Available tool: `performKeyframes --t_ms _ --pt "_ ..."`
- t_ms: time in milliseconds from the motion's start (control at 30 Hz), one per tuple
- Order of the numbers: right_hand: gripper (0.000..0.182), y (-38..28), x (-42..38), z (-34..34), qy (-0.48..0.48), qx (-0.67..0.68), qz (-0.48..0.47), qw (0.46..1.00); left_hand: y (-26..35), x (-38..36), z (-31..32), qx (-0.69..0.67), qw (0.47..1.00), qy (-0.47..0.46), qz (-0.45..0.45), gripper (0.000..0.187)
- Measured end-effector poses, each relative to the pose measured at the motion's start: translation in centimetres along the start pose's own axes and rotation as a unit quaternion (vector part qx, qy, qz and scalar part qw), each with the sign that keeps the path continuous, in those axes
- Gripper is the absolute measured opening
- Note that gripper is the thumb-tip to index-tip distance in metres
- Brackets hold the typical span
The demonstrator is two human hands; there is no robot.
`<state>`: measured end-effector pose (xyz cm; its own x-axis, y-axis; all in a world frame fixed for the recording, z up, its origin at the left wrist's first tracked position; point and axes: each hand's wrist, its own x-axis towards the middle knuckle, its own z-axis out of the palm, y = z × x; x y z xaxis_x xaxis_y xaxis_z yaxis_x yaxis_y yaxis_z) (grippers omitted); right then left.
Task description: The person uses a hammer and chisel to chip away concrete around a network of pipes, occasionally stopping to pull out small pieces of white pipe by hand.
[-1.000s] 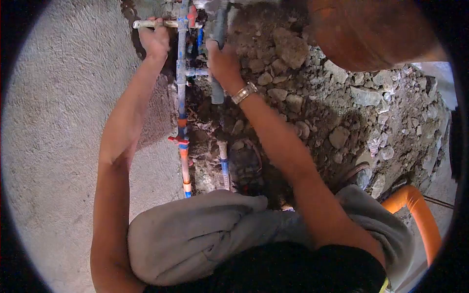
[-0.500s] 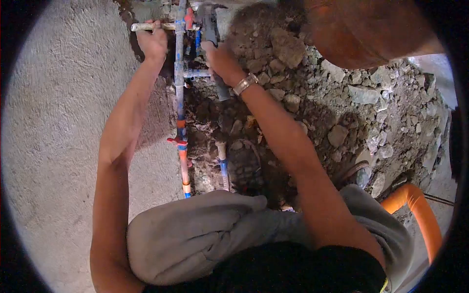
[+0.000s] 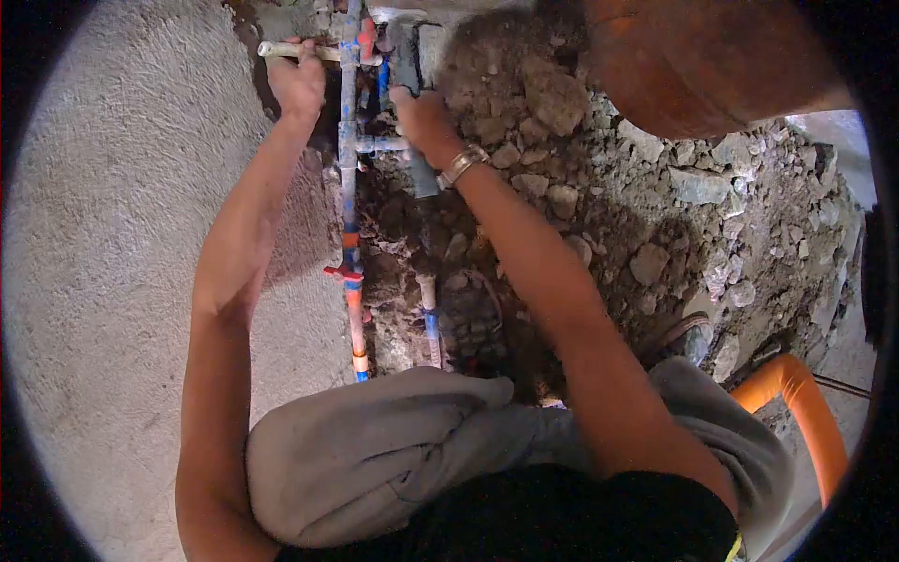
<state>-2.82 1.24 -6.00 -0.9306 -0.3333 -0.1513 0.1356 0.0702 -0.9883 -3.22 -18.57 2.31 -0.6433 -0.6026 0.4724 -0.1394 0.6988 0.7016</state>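
My left hand point(image 3: 298, 82) is closed around a short cream pipe point(image 3: 277, 50) that lies crosswise behind the upright pipe line point(image 3: 347, 136). My right hand point(image 3: 424, 122) grips a long dark grey tool point(image 3: 424, 178) just right of that line; its exact kind is unclear. A red valve handle point(image 3: 366, 37) sits close above and left of this hand. Below it, a side pipe point(image 3: 379, 144) branches toward the tool. Farther down the line, painted blue and orange in places, is another red valve handle point(image 3: 343, 273).
Rough concrete point(image 3: 122, 234) borders the trench at left. Rubble point(image 3: 646, 264) and broken stones cover the right side. A large reddish-brown rounded object point(image 3: 702, 66) overhangs the upper right. An orange pipe point(image 3: 796, 393) bends at lower right, and a capped pipe stub point(image 3: 429, 304) stands near my knee.
The dark grey tool's upper end looks sharper and sits slightly lower, with my right hand moved a little down. The left hand keeps its hold on the cream pipe.
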Motion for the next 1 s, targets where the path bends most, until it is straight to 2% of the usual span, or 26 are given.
performKeyframes --t_ms 33,133,200,233,267,300,333,367,400,467,500,533,567,600,633,700,767,800,833,867,900,967,1000 --pt "0.053 0.0 0.3 0.0 -0.024 0.002 -0.003 1.000 -0.2 0.2 -0.1 0.023 0.999 -0.018 0.019 0.026" --pt "0.054 0.1 0.3 0.4 -0.009 0.039 0.060 0.997 -0.3 0.4 0.0 0.052 0.999 -0.001 0.004 0.025" --pt "0.048 -0.6 -0.2 0.8 0.068 -0.048 0.013 0.996 0.5 -0.1 -0.1 0.033 0.999 -0.001 0.007 0.025" --pt "0.048 -1.0 -0.1 0.0 0.068 -0.047 0.011 0.996 1.2 -0.2 -0.2 0.012 1.000 -0.003 0.012 0.025" --pt "0.044 -1.2 0.2 -1.3 -0.027 0.022 0.101 0.994 1.4 0.3 -0.3 0.011 1.000 -0.002 0.015 0.025" --pt "0.040 -2.3 0.4 -2.8 -0.122 0.091 0.190 0.970 0.8 0.9 -0.5 0.029 0.999 -0.006 0.040 0.025" --pt "0.037 -4.1 -1.0 -4.1 -0.130 0.169 0.212 0.954 0.4 1.1 -0.6 0.049 0.997 -0.009 0.063 0.025" --pt "0.037 -4.0 -2.2 -5.0 -0.130 0.168 0.216 0.953 1.0 0.9 -0.6 0.050 0.997 -0.012 0.059 0.025" --pt "0.037 -4.0 -2.9 -5.8 -0.128 0.149 0.136 0.971 2.5 1.2 -0.7 0.053 0.996 0.011 0.068 0.026" --pt "0.036 -4.8 -4.2 -7.5 -0.126 0.128 0.052 0.982 2.8 1.8 -0.3 0.033 0.994 0.043 0.099 0.028" --pt "0.036 -5.9 -4.7 -8.5 -0.129 0.167 0.126 0.970 3.7 1.5 -0.3 0.033 0.994 0.044 0.099 0.028" --pt "0.037 -6.5 -5.1 -9.4 -0.129 0.203 0.199 0.950 5.4 0.8 -0.4 0.070 0.992 0.017 0.101 0.029" --pt "0.037 -6.2 -5.5 -10.1 -0.129 0.203 0.197 0.950 6.8 0.1 -0.6 0.106 0.989 -0.010 0.103 0.030" --pt "0.035 -5.5 -5.8 -10.7 -0.124 0.184 0.201 0.954 7.1 -0.2 -0.9 0.113 0.989 -0.061 0.068 0.030" --pt "0.034 -5.5 -6.2 -11.3 -0.118 0.164 0.205 0.958 6.2 -0.2 -0.7 0.112 0.989 -0.061 0.069 0.030" --pt "0.033 -6.4 -7.0 -12.7 -0.122 0.185 0.224 0.949 4.9 -0.1 -0.3 0.080 0.982 -0.155 0.075 0.030" --pt "0.032 -6.8 -7.6 -13.6 -0.127 0.207 0.244 0.939 4.9 -0.1 0.0 0.050 0.981 -0.159 0.099 0.025" --pt "0.031 -6.8 -7.8 -13.9 -0.116 0.214 0.251 0.937 4.9 0.6 -0.4 -0.101 0.989 -0.110 -0.013 0.019" --pt "0.030 -6.8 -7.8 -14.1 -0.105 0.223 0.258 0.934 5.0 1.3 -0.7 -0.247 0.959 -0.060 -0.123 0.014" --pt "0.030 -6.6 -7.9 -14.3 -0.102 0.225 0.258 0.934 4.6 2.2 -0.7 -0.188 0.977 -0.028 -0.092 0.014" --pt "0.030 -6.5 -7.9 -14.5 -0.094 0.224 0.261 0.934 4.5 1.8 -0.6 -0.189 0.977 -0.030 -0.092 0.014" --pt "0.030 -6.6 -7.9 -14.9 -0.084 0.222 0.262 0.935 4.3 1.0 -0.2 -0.229 0.966 -0.079 -0.089 0.016" --pt "0.030 -6.9 -8.0 -15.1 -0.081 0.231 0.258 0.935 4.0 0.7 -0.1 -0.184 0.975 -0.095 -0.078 0.016"
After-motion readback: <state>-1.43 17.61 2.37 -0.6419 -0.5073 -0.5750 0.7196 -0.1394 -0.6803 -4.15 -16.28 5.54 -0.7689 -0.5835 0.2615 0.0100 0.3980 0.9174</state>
